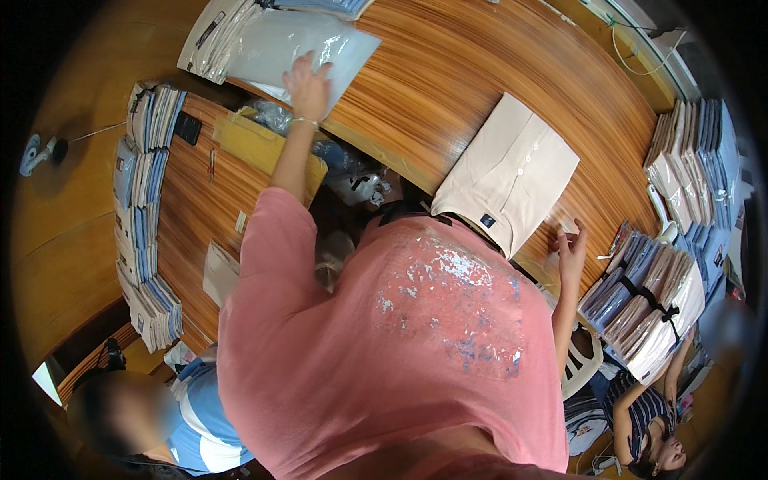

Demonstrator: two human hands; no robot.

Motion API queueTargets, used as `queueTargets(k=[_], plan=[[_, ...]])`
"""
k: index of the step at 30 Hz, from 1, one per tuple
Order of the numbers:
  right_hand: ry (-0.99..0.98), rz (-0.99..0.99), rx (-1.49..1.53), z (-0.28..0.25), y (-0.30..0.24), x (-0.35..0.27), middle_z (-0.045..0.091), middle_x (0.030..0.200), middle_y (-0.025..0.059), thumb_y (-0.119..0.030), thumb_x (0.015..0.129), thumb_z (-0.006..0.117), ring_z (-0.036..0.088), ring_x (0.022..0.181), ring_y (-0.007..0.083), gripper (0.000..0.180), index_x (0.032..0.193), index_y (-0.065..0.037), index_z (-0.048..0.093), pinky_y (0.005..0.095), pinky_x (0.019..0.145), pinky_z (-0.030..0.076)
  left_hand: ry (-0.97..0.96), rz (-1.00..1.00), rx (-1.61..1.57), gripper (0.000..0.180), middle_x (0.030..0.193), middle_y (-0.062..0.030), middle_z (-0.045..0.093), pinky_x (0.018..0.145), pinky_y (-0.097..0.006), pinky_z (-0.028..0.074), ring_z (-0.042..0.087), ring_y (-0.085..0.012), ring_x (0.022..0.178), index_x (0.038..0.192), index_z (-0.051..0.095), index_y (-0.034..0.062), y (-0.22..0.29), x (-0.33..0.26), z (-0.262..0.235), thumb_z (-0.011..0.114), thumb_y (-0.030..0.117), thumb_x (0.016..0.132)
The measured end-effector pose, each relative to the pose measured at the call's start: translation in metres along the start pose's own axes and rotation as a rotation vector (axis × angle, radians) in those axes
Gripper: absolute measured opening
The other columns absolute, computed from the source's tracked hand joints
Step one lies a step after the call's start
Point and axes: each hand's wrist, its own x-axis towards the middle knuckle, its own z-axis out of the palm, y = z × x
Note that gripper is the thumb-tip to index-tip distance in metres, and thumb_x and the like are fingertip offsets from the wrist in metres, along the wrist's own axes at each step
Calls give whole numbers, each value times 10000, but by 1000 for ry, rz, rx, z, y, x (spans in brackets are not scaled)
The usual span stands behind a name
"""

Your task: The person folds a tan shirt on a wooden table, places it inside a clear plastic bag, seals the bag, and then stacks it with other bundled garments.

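My left hand [308,86] is stretched out to the far left, its fingers spread over a stack of clear plastic bags [272,40]. Whether the fingertips press on the top bag is hard to tell. In front of me a folded beige shirt [512,168] lies flat, with its button strip up and a small dark label near my body. Just right of the shirt is my right hand [570,248], its fingers curled around a small pale piece [570,227] too small to name.
Bundles of folded, bagged shirts [644,300] tied with dark bands stand at right, with more stacks [692,164] behind. Rows of folded shirts [148,216] line the left table, near a dark phone [187,128]. Other people sit at lower left and lower right.
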Motion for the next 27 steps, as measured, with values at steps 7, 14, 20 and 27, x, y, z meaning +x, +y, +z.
queueTargets(k=[7, 14, 20, 27], plan=[[-11, -294, 22, 37, -88, 25, 563, 770, 52, -112, 856, 583, 538, 700, 133, 284, 1132, -50, 556, 264, 644, 455, -95, -334, -416, 342, 1211, -149, 508, 860, -413, 445, 513, -365, 1070, 1160, 523, 120, -51, 7, 34, 542, 69, 822], [-715, -614, 286, 243, -250, 81, 659, 856, 80, -147, 886, 565, 599, 777, 134, 195, 997, -9, 648, 258, 689, 476, -77, -270, -428, 348, 1182, -124, 550, 814, -390, 476, 572, -331, 980, 1181, 534, 118, -54, 18, 8, 483, 36, 847], [-777, -83, 567, 404, -340, 90, 590, 727, 27, -173, 853, 613, 541, 634, 92, 181, 909, -2, 627, 216, 552, 440, -13, -278, -429, 338, 1092, -96, 595, 699, -384, 514, 615, -305, 858, 1166, 548, 118, -44, 8, -2, 504, 56, 837], [-647, -267, 672, 441, -331, 112, 605, 669, 46, -93, 776, 676, 508, 589, 100, 92, 774, -1, 673, 258, 560, 427, -127, -270, -650, 408, 1245, -175, 466, 907, -433, 412, 487, -353, 1100, 1236, 499, 143, -40, 4, 1, 566, 211, 840]])
